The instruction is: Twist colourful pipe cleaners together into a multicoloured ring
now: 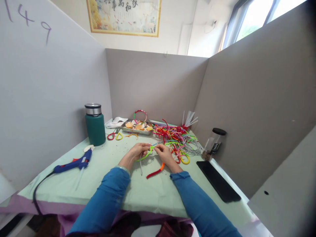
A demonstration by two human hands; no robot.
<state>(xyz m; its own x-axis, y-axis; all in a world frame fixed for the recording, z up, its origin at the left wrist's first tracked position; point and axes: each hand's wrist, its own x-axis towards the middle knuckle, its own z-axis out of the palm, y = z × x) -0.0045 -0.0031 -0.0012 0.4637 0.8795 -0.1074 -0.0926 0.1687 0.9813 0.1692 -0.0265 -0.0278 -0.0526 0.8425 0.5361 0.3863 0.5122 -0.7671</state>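
Observation:
My left hand (137,152) and my right hand (165,154) meet above the middle of the table, fingers pinched close together. Both grip a bright green pipe cleaner (145,156), whose free end trails below my left hand. A thin grey wire (141,166) hangs down from the left fingers. Between the fingertips a bit of blue also shows, too small to make out. On the cloth below my right hand lies a red pipe cleaner (153,174) with an orange end. Just beyond the hands spreads a tangled heap of coloured pipe cleaners (170,132).
A blue glue gun (74,164) and green flask (95,128) stand left. Behind are scissors (115,136), a metal tray (140,132) of shell-like pieces and a wrapped ring (140,112). On the right are a black phone-like slab (218,181), clear jar (213,143) and grey partition (259,98).

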